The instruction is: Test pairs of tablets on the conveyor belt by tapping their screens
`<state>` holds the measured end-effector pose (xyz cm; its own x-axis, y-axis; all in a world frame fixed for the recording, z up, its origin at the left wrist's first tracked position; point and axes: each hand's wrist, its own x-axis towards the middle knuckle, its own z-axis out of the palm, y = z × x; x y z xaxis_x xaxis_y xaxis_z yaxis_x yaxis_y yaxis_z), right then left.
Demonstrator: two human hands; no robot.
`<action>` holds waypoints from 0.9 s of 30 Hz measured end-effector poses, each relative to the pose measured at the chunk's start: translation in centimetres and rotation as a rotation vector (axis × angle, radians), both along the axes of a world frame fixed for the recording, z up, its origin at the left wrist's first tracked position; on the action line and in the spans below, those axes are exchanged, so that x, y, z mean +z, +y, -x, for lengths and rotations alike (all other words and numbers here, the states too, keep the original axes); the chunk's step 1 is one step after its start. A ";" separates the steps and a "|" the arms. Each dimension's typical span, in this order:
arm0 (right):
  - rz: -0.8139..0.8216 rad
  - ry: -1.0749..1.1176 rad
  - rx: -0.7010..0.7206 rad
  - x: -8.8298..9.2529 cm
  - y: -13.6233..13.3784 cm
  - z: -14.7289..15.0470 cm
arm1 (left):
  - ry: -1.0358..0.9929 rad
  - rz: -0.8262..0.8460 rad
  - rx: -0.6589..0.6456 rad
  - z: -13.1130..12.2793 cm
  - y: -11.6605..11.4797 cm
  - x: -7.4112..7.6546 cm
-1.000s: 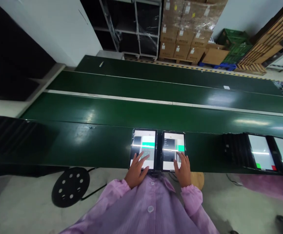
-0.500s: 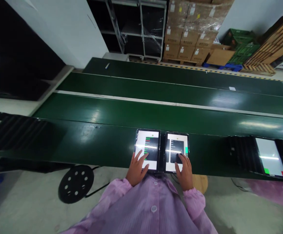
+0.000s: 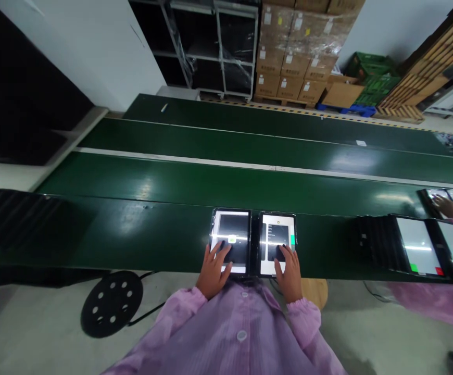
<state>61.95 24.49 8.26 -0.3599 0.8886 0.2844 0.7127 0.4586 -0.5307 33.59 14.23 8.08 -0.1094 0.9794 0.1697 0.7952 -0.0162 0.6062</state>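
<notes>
Two tablets lie side by side, screens up, on the near edge of the green bench in front of me. On the left tablet (image 3: 232,224) the screen is lit, with a dark panel and a small bright green-white icon. My left hand (image 3: 212,270) rests over its lower left part, fingers spread. The right tablet (image 3: 267,221) shows a white screen with a dark box and a green patch at its right side. Over its lower right part lies my right hand (image 3: 289,271), fingers apart, fingertips at the dark box. Neither hand grips anything.
The green bench (image 3: 172,177) runs across the view. More tablets (image 3: 417,242) stand at the right, beside a co-worker's hand (image 3: 448,206). Dark stacked devices (image 3: 11,224) sit at far left. A black round stool (image 3: 112,303) is below. Cardboard boxes (image 3: 289,62) are stacked behind.
The left tablet's screen has switched from a list with coloured lines to a dark panel with an icon. My view has shifted slightly right, and a co-worker's hand now shows there.
</notes>
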 end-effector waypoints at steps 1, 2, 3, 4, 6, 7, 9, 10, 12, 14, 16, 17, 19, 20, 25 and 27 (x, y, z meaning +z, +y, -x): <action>-0.004 0.011 -0.011 0.0 0.0 -0.1 | -0.014 -0.009 0.023 0.0 0.0 0.1; -0.008 0.023 -0.024 0.1 0.0 -0.1 | -0.029 -0.021 0.049 0.1 0.0 0.1; -0.011 0.034 -0.035 0.1 0.0 -0.2 | -0.044 -0.034 0.076 0.2 0.1 0.2; -0.011 0.044 -0.046 0.1 0.1 -0.3 | -0.060 -0.049 0.103 0.3 0.1 0.2; 0.000 0.064 -0.066 0.2 0.2 -0.5 | -0.092 -0.084 0.168 0.9 0.3 0.2; 0.004 0.076 -0.077 0.1 0.3 -0.6 | -0.111 -0.099 0.202 1.3 0.5 0.2; 0.011 0.098 -0.091 0.1 0.5 -0.7 | -0.147 -0.113 0.270 2.3 1.0 0.1; 0.017 0.104 -0.096 0.1 0.6 -0.7 | -0.158 -0.110 0.298 2.9 1.3 0.1; 0.028 0.109 -0.106 0.1 0.9 -0.7 | -0.166 -0.086 0.332 4.1 2.2 -0.1; 0.038 0.111 -0.111 0.2 1.1 -0.7 | -0.163 -0.047 0.344 5.3 3.1 -0.3; 0.044 0.113 -0.104 0.2 1.4 -0.5 | -0.164 -0.005 0.319 6.2 4.1 -0.5; 0.046 0.113 -0.096 0.2 1.5 -0.4 | -0.164 0.015 0.294 6.5 4.6 -0.6; 0.042 0.106 -0.074 0.3 1.9 -0.1 | -0.149 0.051 0.243 6.8 5.4 -0.6; 0.036 0.101 -0.062 0.3 2.1 0.0 | -0.129 0.071 0.225 6.8 5.7 -0.6; 0.002 0.048 0.018 0.7 3.3 1.2 | -0.010 0.126 0.230 6.5 6.0 -0.5; -0.009 0.024 0.056 0.9 3.8 1.9 | -0.037 0.098 0.247 6.4 5.7 -0.5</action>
